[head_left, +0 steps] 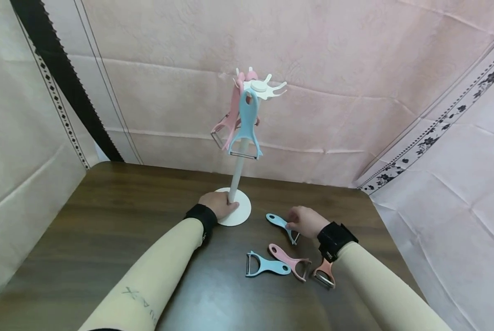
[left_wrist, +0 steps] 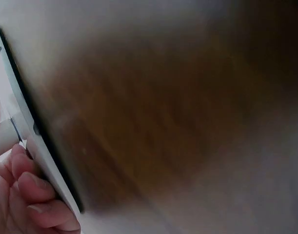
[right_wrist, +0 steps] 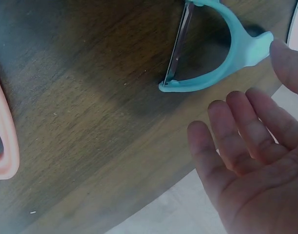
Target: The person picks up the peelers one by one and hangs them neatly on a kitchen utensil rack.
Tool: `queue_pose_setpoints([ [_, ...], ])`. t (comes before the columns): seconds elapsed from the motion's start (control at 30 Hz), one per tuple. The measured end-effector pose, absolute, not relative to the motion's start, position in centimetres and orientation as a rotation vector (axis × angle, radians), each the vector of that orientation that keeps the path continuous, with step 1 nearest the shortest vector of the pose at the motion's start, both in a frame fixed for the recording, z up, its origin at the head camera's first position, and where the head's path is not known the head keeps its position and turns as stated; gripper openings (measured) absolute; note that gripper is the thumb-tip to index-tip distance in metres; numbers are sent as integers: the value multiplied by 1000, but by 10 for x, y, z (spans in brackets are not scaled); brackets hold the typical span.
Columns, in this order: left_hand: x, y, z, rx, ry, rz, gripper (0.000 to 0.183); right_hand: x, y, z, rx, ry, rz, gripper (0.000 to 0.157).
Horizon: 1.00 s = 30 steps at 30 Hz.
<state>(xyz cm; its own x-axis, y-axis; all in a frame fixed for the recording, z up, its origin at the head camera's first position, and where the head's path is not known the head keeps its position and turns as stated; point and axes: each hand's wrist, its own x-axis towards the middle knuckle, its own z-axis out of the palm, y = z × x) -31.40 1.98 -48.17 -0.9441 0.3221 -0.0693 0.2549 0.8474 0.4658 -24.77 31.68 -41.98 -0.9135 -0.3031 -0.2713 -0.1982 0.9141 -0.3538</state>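
My left hand [head_left: 217, 205] grips the lower pole of a white stand [head_left: 237, 174], just above its round base [head_left: 242, 212]. In the left wrist view the curled fingers [left_wrist: 36, 187] lie by the base's edge, beside a blurred brown surface. From the stand's branched top hang a light-blue peeler [head_left: 248, 110] and pink peelers [head_left: 233, 108], partly overlapping. My right hand [head_left: 307, 221] is over another light-blue peeler [head_left: 276, 220] lying on the table. In the right wrist view its thumb [right_wrist: 289, 66] meets that peeler's handle [right_wrist: 258, 49]; the other fingers are loosely extended, apart from it.
Nearer on the brown table [head_left: 147, 220] lie a light-blue peeler [head_left: 271, 265], a pink peeler [head_left: 281, 254] touching it, and an orange peeler [head_left: 324, 266] partly hidden by the right wrist. A pale cloth backdrop [head_left: 168, 101] rises behind the table and along both sides.
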Motion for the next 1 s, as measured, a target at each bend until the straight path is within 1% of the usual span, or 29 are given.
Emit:
queue_pose_setpoints([
  [0.17, -313, 23, -486, 403, 2906, 686, 38, -248, 318, -422, -333, 2718, -439, 26],
  [0.6, -305, 26, -484, 419, 2949, 705, 30, -247, 317, -435, -313, 2714, -451, 16],
  [1.0, -313, 26, -483, 426, 2863, 694, 34, -255, 321, -438, -335, 2654, -593, 8],
])
